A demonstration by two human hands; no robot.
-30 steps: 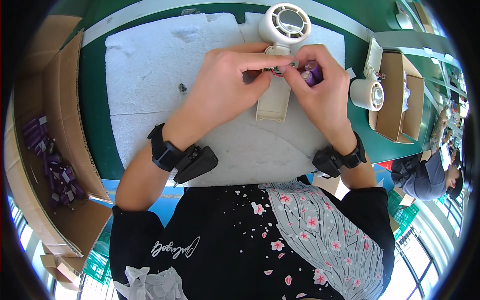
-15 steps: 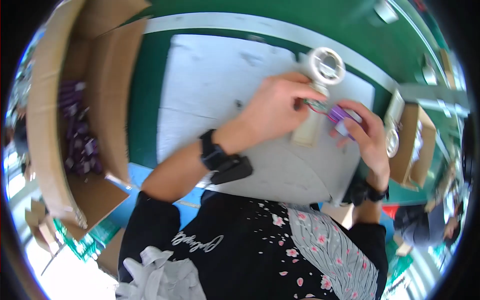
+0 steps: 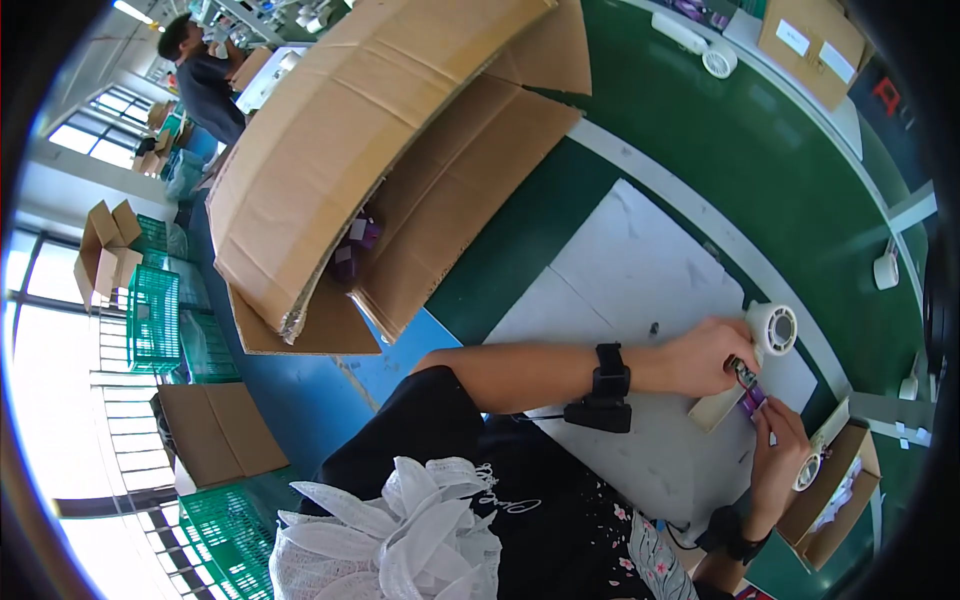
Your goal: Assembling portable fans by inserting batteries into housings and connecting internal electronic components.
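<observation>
A white handheld fan lies tilted on the pale work sheet, its round head pointing away from me. My left hand is closed around the fan's neck, fingertips beside a small green circuit board. A purple battery pack is pinched in my right hand, just below the board and over the open handle. The fingers partly hide the wires between board and pack.
A large cardboard box with purple packs inside stands on the left. At the right is a smaller carton beside another white fan. More fan parts lie across the green bench. Someone stands far left.
The view has swung left, so the bench and hands appear farther right and lower. My right hand has brought the purple battery pack closer to the board and handle. The left keeps its grip.
</observation>
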